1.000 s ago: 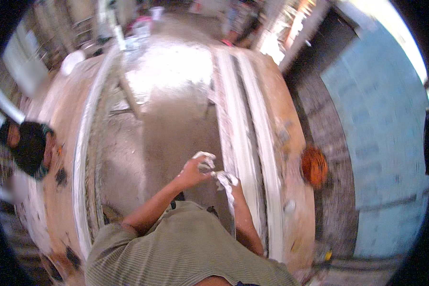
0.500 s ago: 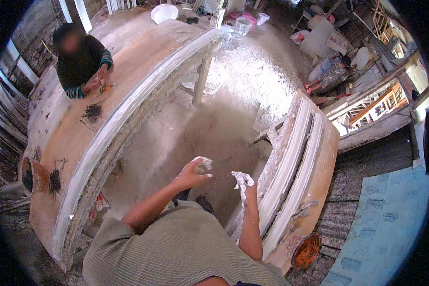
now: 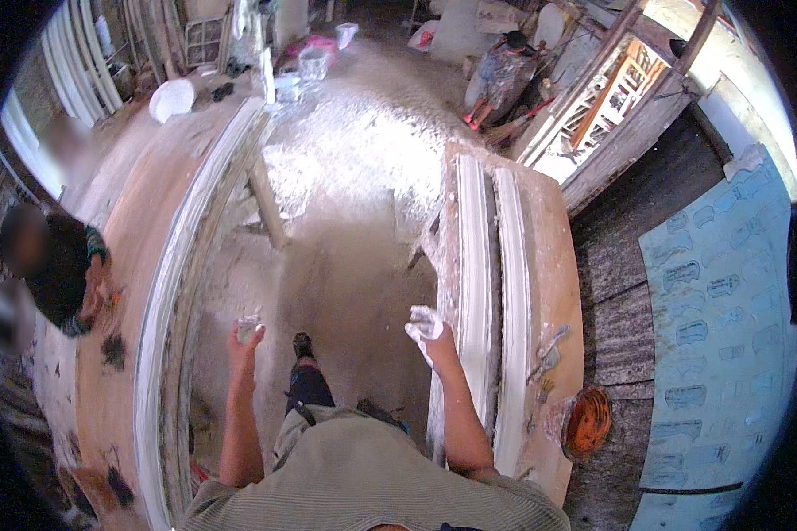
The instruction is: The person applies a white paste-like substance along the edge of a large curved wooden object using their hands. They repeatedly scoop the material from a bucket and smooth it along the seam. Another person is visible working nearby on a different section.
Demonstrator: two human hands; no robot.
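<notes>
My left hand (image 3: 247, 333) is held out over the floor, close to the inner side of the long left bench. White paste coats its fingertips; the fingers are loosely bent and apart, with no object visible in them. My right hand (image 3: 429, 331) hangs just left of the right-hand bench. Its fingers are thickly coated in wet white paste, half curled and apart, and no separate thing shows in them. Beside it, two long white moulded strips (image 3: 475, 283) lie side by side along the right bench (image 3: 549, 257). Neither hand touches a strip.
The left bench (image 3: 142, 212) has a white edge. A co-worker (image 3: 58, 274) is behind it; another person (image 3: 505, 75) is far off. Small tools (image 3: 551, 350) and an orange-brown bowl (image 3: 586, 423) lie at right. Buckets (image 3: 313, 64) and a white basin (image 3: 172, 101) stand farther away.
My view has turned right and I have stepped forward between the benches. My hands have moved apart, the left one toward the left bench, the right one staying beside the strips.
</notes>
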